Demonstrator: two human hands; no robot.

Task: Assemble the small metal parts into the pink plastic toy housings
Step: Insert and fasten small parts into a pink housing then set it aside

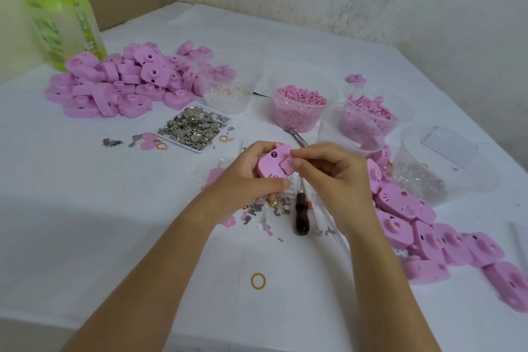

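Pink toy housing point(271, 166): gripped in the curled fingers of the left hand point(248, 178), above the table point(143, 237). Right hand point(328, 171): pinching a small pink cover point(288, 167) against it. Beneath: dark-handled screwdriver point(301, 216), loose metal parts point(254, 210). Beyond, left: tray of metal parts point(194, 126). Flanking: housing piles point(414, 226). Near edge: one rubber band point(258, 280).

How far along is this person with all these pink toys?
Probably partway. The row of pink housings on the right may be finished. In hand: the left hand grips one housing while the right hand pinches a small pink piece against it. Left: the far pile and a tray of metal parts.
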